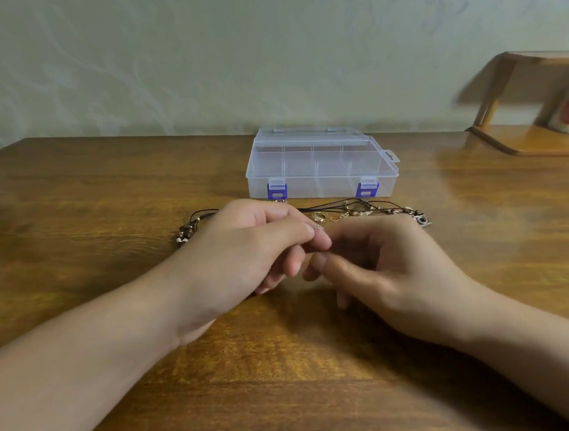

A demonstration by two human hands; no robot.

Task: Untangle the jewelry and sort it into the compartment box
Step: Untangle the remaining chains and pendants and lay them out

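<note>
Jewelry just beyond hands, before box

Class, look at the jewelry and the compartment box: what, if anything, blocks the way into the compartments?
The box's own lid. The compartment box is shut, both blue latches fastened, just behind the tangled jewelry. Nothing else lies between them.
</note>
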